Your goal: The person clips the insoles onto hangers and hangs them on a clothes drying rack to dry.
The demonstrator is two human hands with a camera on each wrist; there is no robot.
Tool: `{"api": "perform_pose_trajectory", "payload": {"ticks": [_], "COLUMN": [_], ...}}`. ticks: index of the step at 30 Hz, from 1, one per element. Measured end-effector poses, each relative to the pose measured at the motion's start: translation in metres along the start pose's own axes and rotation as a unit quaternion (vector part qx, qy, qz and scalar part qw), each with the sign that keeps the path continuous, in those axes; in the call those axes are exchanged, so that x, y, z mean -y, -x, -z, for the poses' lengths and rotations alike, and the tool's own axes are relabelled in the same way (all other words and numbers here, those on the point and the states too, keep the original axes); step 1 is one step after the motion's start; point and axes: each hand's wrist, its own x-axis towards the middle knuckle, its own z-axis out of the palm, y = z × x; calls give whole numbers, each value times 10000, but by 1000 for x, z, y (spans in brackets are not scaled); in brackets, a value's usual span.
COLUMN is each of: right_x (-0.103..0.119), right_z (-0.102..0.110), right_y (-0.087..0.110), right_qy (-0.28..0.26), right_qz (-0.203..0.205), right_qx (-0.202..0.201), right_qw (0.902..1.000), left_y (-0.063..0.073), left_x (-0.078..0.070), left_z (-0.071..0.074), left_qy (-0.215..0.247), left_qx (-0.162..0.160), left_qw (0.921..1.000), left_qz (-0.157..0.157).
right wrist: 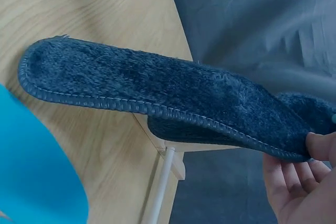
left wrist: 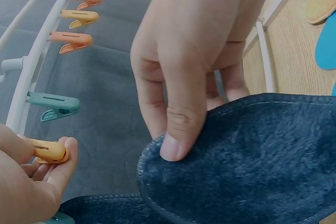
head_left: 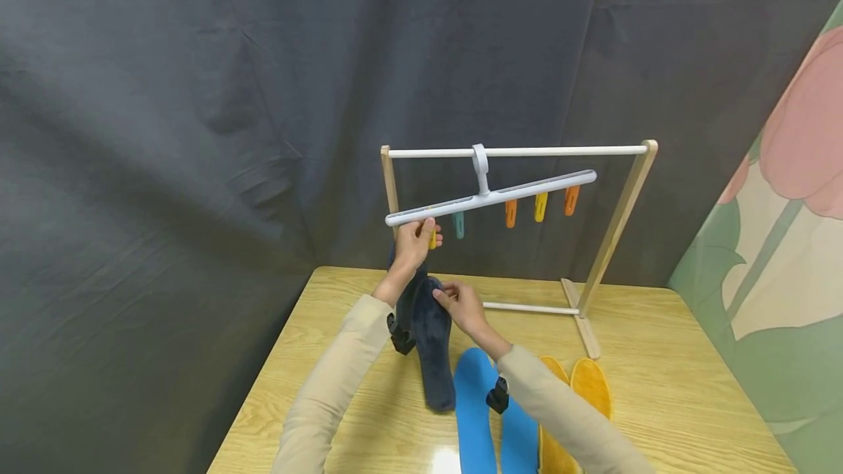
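My left hand [head_left: 411,247] pinches a yellow clothespin [left wrist: 50,151] under the low left end of a white hanger [head_left: 490,200]. In my right hand [head_left: 466,309] is the tip of a dark blue fuzzy insole [head_left: 433,360], gripped between thumb and fingers; the rest slants down toward the table. Behind it a second dark blue insole [head_left: 405,302] hangs below the hanger's left end, partly hidden by my left arm. A bit of a teal clip [left wrist: 62,217] shows at its top in the left wrist view. The held insole is apart from the yellow clothespin.
The tilted hanger hooks over a rack's white top bar [head_left: 560,151]. Along it hang a teal clip [head_left: 459,224], two orange clips [head_left: 511,213] and another yellow clip [head_left: 541,207]. Blue insoles [head_left: 474,408] and yellow-orange insoles [head_left: 590,385] lie on the wooden table [head_left: 672,386].
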Motion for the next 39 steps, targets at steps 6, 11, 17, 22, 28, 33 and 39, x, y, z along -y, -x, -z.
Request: {"api": "perform_pose_trajectory", "payload": {"ticks": [6,11,17,22,28,33,39], "right_x": [3,6,10,15,19,25,24], "right_z": [5,9,14,16,17,17,16], "right_y": [-5,-10,-14,-17,-20,-20,-24], "right_qy": [-27,-190,-235,-218,-167,-209,-193], "right_qz": [90,159,299,339,290,216,228], "right_qx": [-60,-171,-224,-224,-289,-255,-266], "right_qw": [9999,9995,9990,9989,9990,9992,9992], "left_y": [0,-1,-1,-1,-1,0,0], "left_x": [0,-1,-3,-5,-7,-9,-9], "left_z": [-1,-2,-2,-1,0,1,2], "left_qy": [166,165,-348,-573,-381,-463,-525], "left_qx": [-39,-129,-267,-225,-79,-36,-5], "left_qw": [9999,9998,9990,9981,9990,9986,9981], "left_qz": [6,57,-1,75,214,270,333]}}
